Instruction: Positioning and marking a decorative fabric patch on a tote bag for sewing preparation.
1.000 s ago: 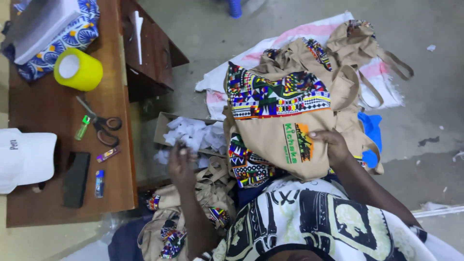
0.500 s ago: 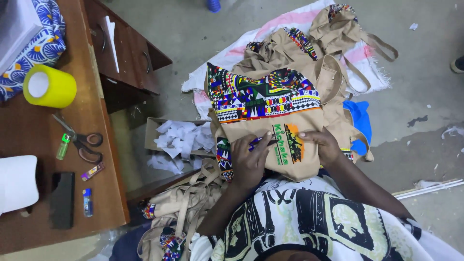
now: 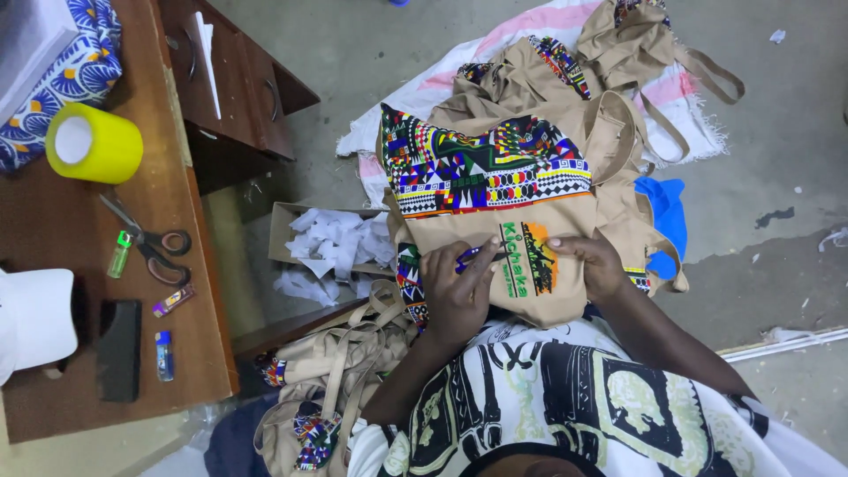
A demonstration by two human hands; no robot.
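A tan cloth tote bag (image 3: 459, 231) with a bright patterned band and a printed picture lies on my lap. My left hand (image 3: 457, 294) rests on its lower left part and holds a small blue-purple object, too small to name, against the fabric. My right hand (image 3: 594, 262) presses the bag flat just right of the printed picture, fingers together. More tan bags (image 3: 565, 75) are piled beyond it on a pink and white cloth (image 3: 530, 26).
A wooden desk (image 3: 62, 230) at left carries a yellow tape roll (image 3: 93, 143), scissors (image 3: 150, 243), lighters, a black case and a white cap (image 3: 31, 322). A box of paper scraps (image 3: 331, 238) and further bags (image 3: 327, 389) lie on the floor beside me.
My left hand came up from the bags by my left knee and now lies on the tote with a small object. My right hand stayed on the bag.
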